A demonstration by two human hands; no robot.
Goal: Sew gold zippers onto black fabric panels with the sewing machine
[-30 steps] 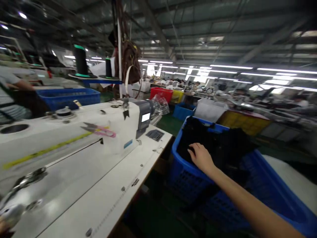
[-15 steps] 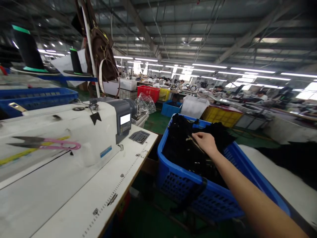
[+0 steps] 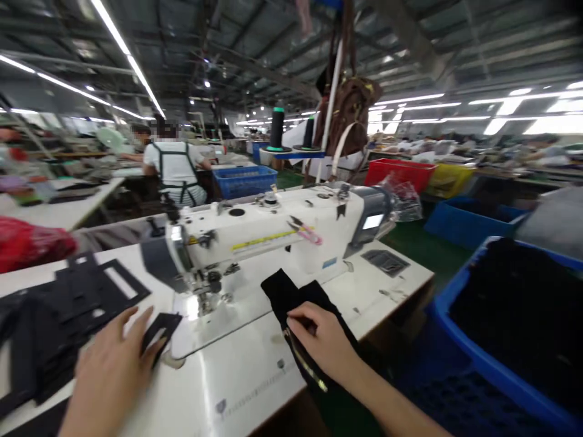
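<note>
My right hand (image 3: 325, 340) is closed on a black fabric piece (image 3: 280, 294) with a gold zipper (image 3: 310, 364), which lies partly on the white machine table (image 3: 246, 376) and hangs over its front edge. At the left, my left hand (image 3: 113, 364) has its fingers around a small black frame-shaped piece (image 3: 161, 331), close to the machine's needle area. A stack of black cut pieces (image 3: 59, 309) lies left of that hand. The white sewing machine (image 3: 273, 224) stands behind both hands, with pink-handled snips (image 3: 307, 230) on its body.
The blue basket (image 3: 501, 370) of black fabric stands at the right. Behind the machine are thread cones (image 3: 277, 127), a brown bag (image 3: 353, 109) and a red crate (image 3: 401, 175). A person in a white shirt (image 3: 173, 161) sits at the back left.
The view has swung left. My right hand has gone from the basket to the table, bringing the black fabric with the gold zipper. My left hand has come into view with a small black piece.
</note>
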